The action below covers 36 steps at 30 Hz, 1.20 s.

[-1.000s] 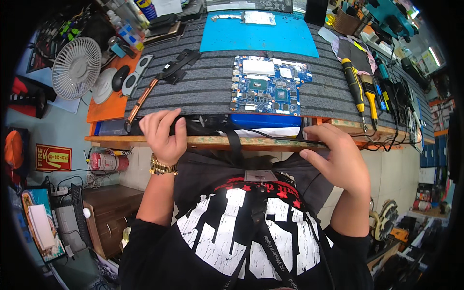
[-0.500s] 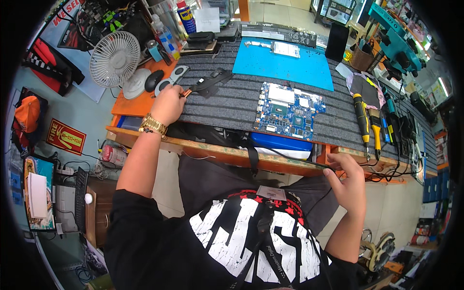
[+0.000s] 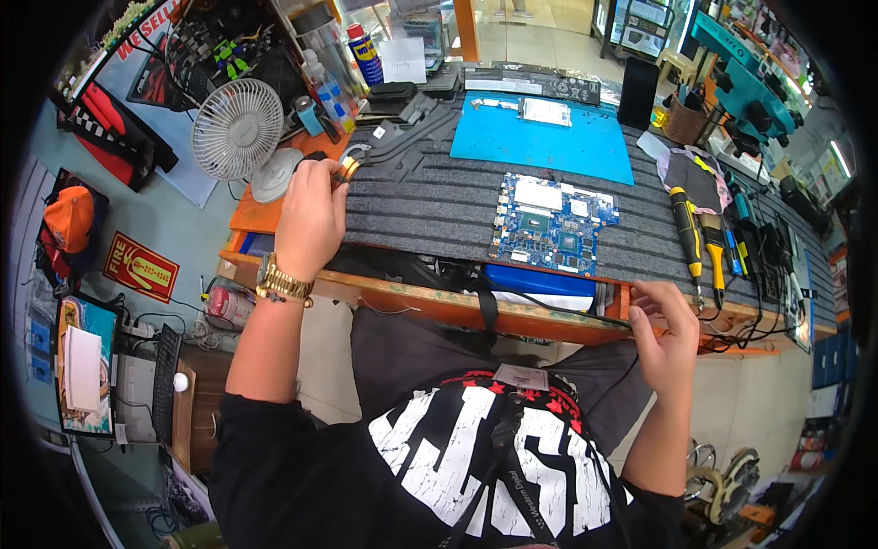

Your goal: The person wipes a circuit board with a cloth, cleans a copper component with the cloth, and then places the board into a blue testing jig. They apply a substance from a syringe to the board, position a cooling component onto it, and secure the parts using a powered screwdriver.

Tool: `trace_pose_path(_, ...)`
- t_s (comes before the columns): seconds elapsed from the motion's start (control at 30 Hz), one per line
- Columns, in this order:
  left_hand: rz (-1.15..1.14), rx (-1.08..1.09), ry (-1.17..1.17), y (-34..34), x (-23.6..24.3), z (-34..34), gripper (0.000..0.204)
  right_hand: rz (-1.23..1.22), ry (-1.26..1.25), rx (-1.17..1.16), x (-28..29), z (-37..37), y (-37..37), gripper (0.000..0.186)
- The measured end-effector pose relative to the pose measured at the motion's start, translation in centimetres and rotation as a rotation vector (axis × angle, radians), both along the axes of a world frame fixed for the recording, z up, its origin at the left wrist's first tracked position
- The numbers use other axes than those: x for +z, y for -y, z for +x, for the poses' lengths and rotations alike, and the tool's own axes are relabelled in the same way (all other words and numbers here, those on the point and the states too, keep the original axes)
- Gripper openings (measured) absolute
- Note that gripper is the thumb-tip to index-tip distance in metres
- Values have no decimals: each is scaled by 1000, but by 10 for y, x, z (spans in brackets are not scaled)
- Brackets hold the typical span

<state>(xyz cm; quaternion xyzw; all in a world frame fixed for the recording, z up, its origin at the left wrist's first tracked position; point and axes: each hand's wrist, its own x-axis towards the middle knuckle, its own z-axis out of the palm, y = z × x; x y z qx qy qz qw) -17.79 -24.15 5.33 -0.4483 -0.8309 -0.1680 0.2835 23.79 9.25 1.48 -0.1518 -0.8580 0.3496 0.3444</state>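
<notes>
My left hand (image 3: 314, 206), with a gold watch on its wrist, grips the copper-pipe end of a black heatsink assembly (image 3: 402, 137) over the mat's left side. My right hand (image 3: 663, 329) is at the drawer's front edge, fingers loosely bent and apart, beside a thin black cable. A blue circuit board (image 3: 551, 229) lies on the grey striped mat (image 3: 421, 210). Behind it is a turquoise mat (image 3: 540, 151) bearing a small silver part (image 3: 546, 112).
A white fan (image 3: 240, 128) and bottles stand at back left, a black upright object (image 3: 637, 91) and teal microscope (image 3: 750, 91) at back right. Screwdriver (image 3: 686, 238), brush (image 3: 715, 261) and cables lie right. The drawer (image 3: 439, 293) below holds black items and a blue case.
My left hand moved from the drawer edge up and forward onto the heatsink, whose black end has shifted. My right hand stays near the cable at the edge. The view has shifted too.
</notes>
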Motion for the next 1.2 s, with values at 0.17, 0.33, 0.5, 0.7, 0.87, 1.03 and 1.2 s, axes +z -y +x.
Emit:
trace_pose_path(0.17,486,-290,742,-35,-10,48,31,-42,-67,142,10,-31,28,34)
trace_pose_path(0.33,696,-663,1288,-104,-32,137,33,-153,17,293,19,-58,81,66)
trace_pose_path(0.5,660,-840,1619,-140,-44,174,35,-220,-54,146,11,-65,95,62)
trace_pose_path(0.7,751,-847,1698,-153,-45,188,34,-233,-56,79,14,-50,87,51)
trace_pose_path(0.87,822,-796,1693,-158,-45,196,29,-225,-77,70,16,-45,86,43)
trace_pose_path(1.03,826,-746,1590,-157,-46,203,32,-218,-63,19,8,-46,79,32)
trace_pose_path(1.2,709,-815,1447,-145,-39,200,26,-290,-162,-108,-13,-39,59,16)
